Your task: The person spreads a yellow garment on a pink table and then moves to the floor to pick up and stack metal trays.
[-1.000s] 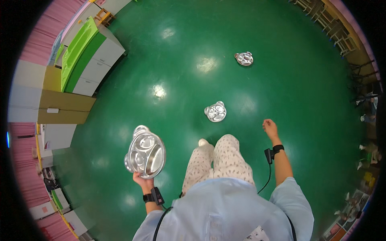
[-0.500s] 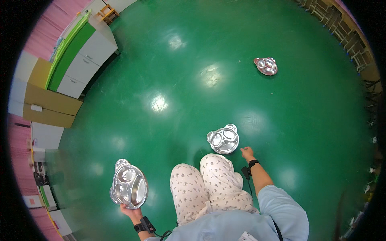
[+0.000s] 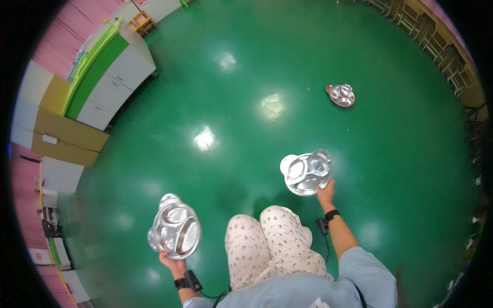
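My left hand (image 3: 172, 263) is closed on the lower rim of a shiny metal divided plate (image 3: 177, 228). It is shaped like a bear's head, with two round ears and several compartments, and is held above the floor left of my knees. Ahead of my right knee, a second plate of this kind (image 3: 307, 174) is in my right hand (image 3: 326, 193), gripped by its near right edge; motion blurs it slightly. A third bear-shaped divided plate (image 3: 342, 95), with a pinkish sheen, lies farther off on the right, away from both hands.
A glossy green floor (image 3: 241, 138) spreads ahead of my bent knees (image 3: 264, 236). Along the left stand a white-and-green cabinet (image 3: 110, 92), brown boxes (image 3: 69, 138) and a small wooden chair (image 3: 142, 23). Metal-legged furniture (image 3: 434, 43) lines the far right.
My right hand has taken hold of the nearer plate, which has shifted right and turned. My left hand has moved its plate slightly up and to the right.
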Demonstrator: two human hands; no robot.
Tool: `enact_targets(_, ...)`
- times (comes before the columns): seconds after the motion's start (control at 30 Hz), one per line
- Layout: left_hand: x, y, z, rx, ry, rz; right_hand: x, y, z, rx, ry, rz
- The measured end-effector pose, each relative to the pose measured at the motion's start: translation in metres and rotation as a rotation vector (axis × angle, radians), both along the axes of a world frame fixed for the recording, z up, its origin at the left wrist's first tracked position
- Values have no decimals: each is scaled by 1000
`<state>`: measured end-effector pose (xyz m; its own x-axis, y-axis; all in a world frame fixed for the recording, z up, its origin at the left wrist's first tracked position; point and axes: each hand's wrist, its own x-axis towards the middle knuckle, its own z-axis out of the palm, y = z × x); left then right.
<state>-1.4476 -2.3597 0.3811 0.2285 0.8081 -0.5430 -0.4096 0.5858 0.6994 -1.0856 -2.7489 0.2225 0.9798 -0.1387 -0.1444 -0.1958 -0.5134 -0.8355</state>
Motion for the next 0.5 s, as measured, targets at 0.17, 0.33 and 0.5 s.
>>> enact_targets(0.17,71,-17,29,-48,-186,-186,11,17,114,331,-93,87)
enact_targets(0.33,143,-29,54,-118,-341,-372,5,61,270,680,227,339)
enact_targets(0.5,195,-59,122,-109,-416,-493,-7,87,369,762,273,542)
